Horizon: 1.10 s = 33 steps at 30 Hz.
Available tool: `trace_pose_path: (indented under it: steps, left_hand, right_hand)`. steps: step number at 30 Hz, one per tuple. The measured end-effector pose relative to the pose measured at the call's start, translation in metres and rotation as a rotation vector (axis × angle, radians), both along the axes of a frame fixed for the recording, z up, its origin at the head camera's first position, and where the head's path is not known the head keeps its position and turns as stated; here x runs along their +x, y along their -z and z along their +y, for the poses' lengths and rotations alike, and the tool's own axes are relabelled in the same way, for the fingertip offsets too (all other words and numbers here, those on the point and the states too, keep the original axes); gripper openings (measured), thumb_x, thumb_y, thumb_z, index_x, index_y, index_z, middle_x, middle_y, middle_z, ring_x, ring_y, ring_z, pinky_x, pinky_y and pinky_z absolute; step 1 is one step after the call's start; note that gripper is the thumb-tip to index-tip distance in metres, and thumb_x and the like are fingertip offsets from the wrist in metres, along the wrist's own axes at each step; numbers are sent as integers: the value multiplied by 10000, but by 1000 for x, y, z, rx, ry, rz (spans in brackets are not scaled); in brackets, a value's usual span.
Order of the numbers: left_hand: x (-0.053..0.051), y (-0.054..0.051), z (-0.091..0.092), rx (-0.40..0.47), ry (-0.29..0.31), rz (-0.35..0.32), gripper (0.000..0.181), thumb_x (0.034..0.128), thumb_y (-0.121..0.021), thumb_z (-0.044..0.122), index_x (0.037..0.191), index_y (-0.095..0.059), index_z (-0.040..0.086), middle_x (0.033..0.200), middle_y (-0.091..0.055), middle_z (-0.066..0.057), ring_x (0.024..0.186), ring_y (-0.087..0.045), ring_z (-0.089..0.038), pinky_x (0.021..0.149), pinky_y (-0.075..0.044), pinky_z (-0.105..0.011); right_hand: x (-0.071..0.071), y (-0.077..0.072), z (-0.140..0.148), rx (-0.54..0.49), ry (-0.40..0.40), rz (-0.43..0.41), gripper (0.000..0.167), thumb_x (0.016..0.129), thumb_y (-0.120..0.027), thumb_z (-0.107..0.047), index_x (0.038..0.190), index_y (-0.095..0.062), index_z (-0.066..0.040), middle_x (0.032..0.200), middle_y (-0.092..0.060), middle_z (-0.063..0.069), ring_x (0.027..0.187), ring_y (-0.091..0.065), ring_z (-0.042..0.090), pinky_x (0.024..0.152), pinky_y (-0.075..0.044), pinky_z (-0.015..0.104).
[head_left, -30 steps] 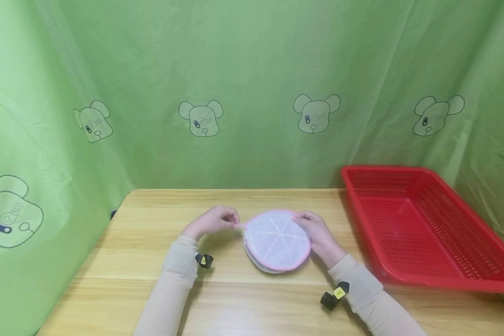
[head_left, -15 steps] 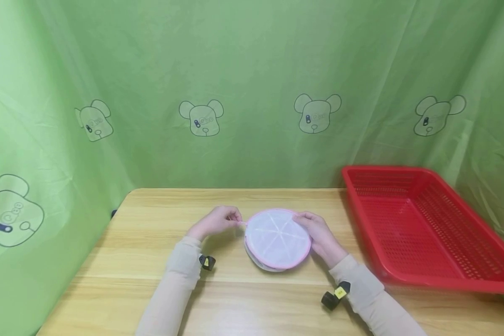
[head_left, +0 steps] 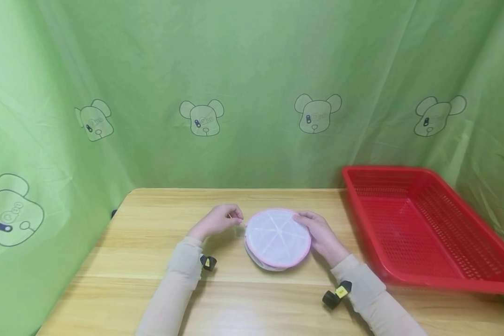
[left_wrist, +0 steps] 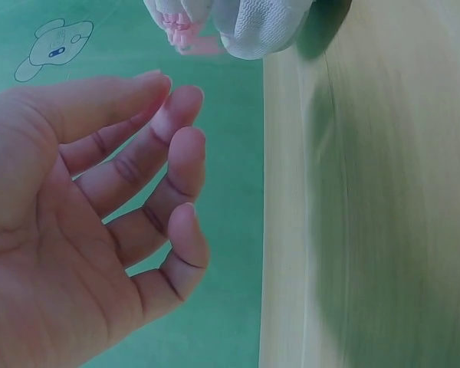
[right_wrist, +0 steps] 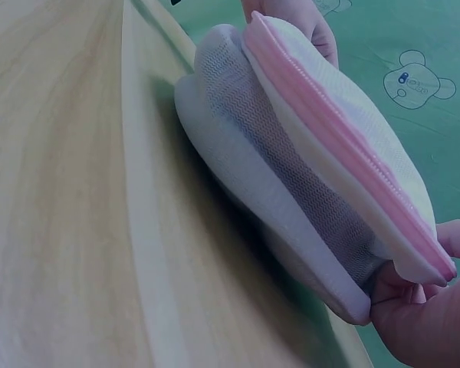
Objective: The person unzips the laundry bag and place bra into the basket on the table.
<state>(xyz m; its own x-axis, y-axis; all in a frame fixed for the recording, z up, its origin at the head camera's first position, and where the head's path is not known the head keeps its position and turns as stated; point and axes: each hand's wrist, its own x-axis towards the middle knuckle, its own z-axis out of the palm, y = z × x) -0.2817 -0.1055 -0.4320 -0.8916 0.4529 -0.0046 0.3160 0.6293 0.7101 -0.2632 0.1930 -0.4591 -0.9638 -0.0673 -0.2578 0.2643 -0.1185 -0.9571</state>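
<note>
A round white mesh laundry bag with pink trim is held just above the table, a little right of the middle. At its right edge my right hand grips it, thumb on top and fingers underneath. Along its side, in the right wrist view, runs a pink zip; the mesh wall below it sags inward. Left of the bag is my left hand, fingers loosely bent, thumb tip close to the index finger, nothing visible between them. A small gap parts it from the pink zip end.
A red plastic basket stands on the right of the wooden table. Behind and at both sides hangs a green curtain with bear-head prints. Each wrist wears a small black camera.
The left fingers have let go of the pink zip end they pinched earlier and now sit just off the bag. The right hand and bag have hardly moved.
</note>
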Motion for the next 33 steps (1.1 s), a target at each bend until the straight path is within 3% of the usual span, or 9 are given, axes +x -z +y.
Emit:
trace_pose_path:
  steps: [12,17,22,26,29,33]
  left_hand:
    - [3,-2,1,30,-8,29,97,935,-616,141,1009,-657,95,940,-661,-32,902,-602,-158,825,-530,-317]
    - [5,-10,4,43,-2,71,129,938,-616,155,1025,-661,71,975,-677,-45,952,-620,-184,906,-527,-377]
    - [9,-19,8,49,4,115,146,941,-619,184,1042,-667,90,1019,-689,-38,953,-614,-178,881,-522,-357]
    - [15,-26,15,59,11,155,156,938,-622,184,1063,-663,100,1092,-684,-58,994,-612,-206,903,-520,-405]
    - [21,-32,22,64,32,193,152,932,-627,174,1065,-659,109,1157,-671,-80,1073,-601,-247,965,-495,-459]
    - [30,-36,31,25,87,244,173,936,-626,182,1090,-656,110,1210,-658,-79,1174,-576,-264,1044,-452,-447]
  right_hand:
    - [2,1,4,13,17,24,370,966,-571,-118,1286,-477,42,931,-636,-92,885,-622,27,821,-531,162]
    - [3,-1,5,13,35,30,278,971,-575,-143,1208,-524,-6,916,-631,-101,890,-610,26,820,-524,159]
    - [2,-1,8,53,75,43,193,974,-581,-184,1124,-566,-64,890,-622,-121,894,-578,39,824,-498,164]
    - [4,-1,9,63,109,40,107,974,-583,-199,1048,-599,-123,868,-612,-136,891,-552,63,875,-449,199]
    - [7,-2,10,52,118,46,69,973,-581,-193,1010,-604,-140,868,-608,-135,898,-544,73,930,-400,233]
    - [13,-4,11,51,106,58,97,978,-571,-188,1044,-592,-120,880,-603,-144,918,-532,51,942,-382,220]
